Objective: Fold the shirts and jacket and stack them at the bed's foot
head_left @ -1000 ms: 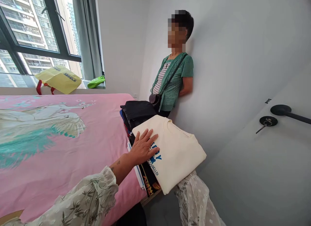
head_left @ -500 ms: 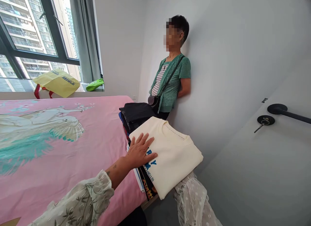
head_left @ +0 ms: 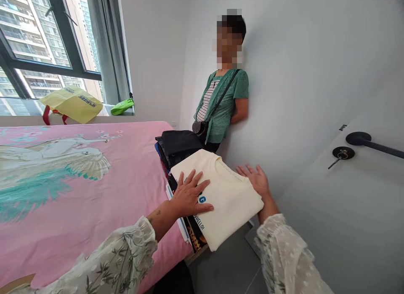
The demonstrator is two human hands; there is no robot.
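Note:
A folded cream T-shirt point(head_left: 221, 193) with blue lettering lies on top of a stack of folded clothes at the corner of the bed. My left hand point(head_left: 191, 196) rests flat on the shirt, fingers spread, covering part of the print. Beyond the shirt's right edge is my right hand point(head_left: 255, 180), palm turned up and fingers apart, holding nothing; whether it touches the shirt's edge I cannot tell. Under the cream shirt, the edge of a dark garment point(head_left: 195, 235) with orange print sticks out. Folded black clothes point(head_left: 183, 146) form a pile just behind.
The bed has a pink sheet point(head_left: 135, 172) with a bird print. A person in a green top point(head_left: 232, 104) stands against the wall past the bed corner. At right is a door with a black handle point(head_left: 360, 138). A yellow bag point(head_left: 75, 104) lies by the window.
My right hand has risen from below the shirt to beside its right edge, palm up. My left hand has slid slightly right across the print, still flat.

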